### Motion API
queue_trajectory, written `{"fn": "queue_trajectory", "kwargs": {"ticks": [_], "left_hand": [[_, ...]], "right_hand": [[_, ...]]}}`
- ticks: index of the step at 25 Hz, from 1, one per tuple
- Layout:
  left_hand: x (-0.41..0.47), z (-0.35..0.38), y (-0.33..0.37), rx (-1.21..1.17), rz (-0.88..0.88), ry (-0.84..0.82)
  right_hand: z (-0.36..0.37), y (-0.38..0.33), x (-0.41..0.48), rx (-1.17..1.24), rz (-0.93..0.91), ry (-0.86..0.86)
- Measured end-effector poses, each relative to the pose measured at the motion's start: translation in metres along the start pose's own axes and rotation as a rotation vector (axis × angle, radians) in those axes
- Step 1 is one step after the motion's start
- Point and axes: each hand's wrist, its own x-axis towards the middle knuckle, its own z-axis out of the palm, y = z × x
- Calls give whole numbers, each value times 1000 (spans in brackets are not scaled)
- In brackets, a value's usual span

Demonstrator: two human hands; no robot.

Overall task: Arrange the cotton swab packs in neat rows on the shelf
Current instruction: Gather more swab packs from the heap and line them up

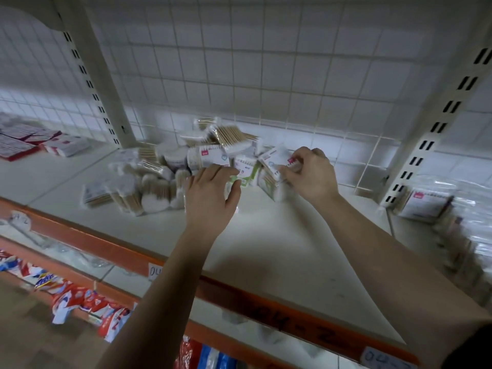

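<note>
Picking step: right hand (308,174) pinches a pack (271,159) beside the heap (159,179); left hand (210,198), fingers loose, touches a green pack (246,170). Next, line both up before the heap.

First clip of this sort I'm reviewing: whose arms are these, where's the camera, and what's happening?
No machine: a person works bare-handed, filmed by one camera worn on their head, looking forward and down. On the white shelf lies a loose pile of cotton swab packs before the wire back. The right hand pinches one labelled pack at the pile's edge. The left hand lies relaxed on a green-edged pack, without clearly gripping it. More packs stand far right; red-and-white boxes lie far left.
</note>
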Motion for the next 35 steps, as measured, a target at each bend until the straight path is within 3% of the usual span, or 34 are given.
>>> {"fn": "queue_trajectory", "kwargs": {"ticks": [5, 13, 23, 30, 35], "left_hand": [[-8, -7, -15, 60, -50, 17], [-17, -14, -40, 109, -187, -5], [-17, -18, -42, 114, -348, -112], [-11, -26, -14, -202, -371, -116], [-7, -21, 9, -332, -315, -77]], "right_hand": [[7, -2, 4, 40, 54, 2], [-4, -11, -5, 329, 29, 58], [-30, -3, -23, 369, -52, 87], [-57, 11, -33, 405, -48, 78], [-86, 29, -35, 286, -73, 17]]}}
